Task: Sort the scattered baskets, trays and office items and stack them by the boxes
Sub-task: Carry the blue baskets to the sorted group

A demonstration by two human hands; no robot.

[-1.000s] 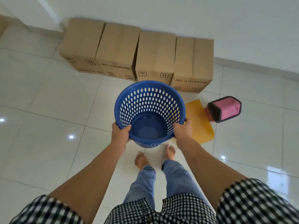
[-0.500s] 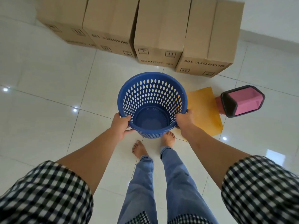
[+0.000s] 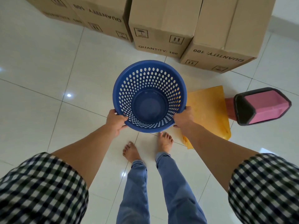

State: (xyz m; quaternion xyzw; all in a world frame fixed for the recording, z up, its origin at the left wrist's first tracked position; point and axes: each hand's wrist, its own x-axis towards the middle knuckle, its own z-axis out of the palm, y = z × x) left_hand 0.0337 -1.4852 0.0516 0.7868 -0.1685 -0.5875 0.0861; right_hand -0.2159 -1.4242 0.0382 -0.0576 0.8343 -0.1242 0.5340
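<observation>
Item count: one blue basket [image 3: 149, 104], four cardboard boxes [image 3: 161, 18], one yellow envelope [image 3: 208, 110], one pink bin [image 3: 262, 107].

Blue basket: round, plastic, with a solid base and rim. The tapered wall is perforated with rows of oval holes. The mouth faces up. It is held above the white tiled floor [image 3: 40, 70], near the boxes on their near side.

Left hand [image 3: 115, 121]: grips the near-left rim, thumb inside. Right hand [image 3: 183, 118]: grips the near-right rim, fingers curled round it.

Boxes: set in a row at the far side. The third from the left reads "QUANTITY: 100", with umbrella and up-arrow symbols. The boxes on either side of it carry the same text inverted.

Envelope: flat on the floor, right of the basket. Bin: black-rimmed, lying on its side, right of the envelope.
</observation>
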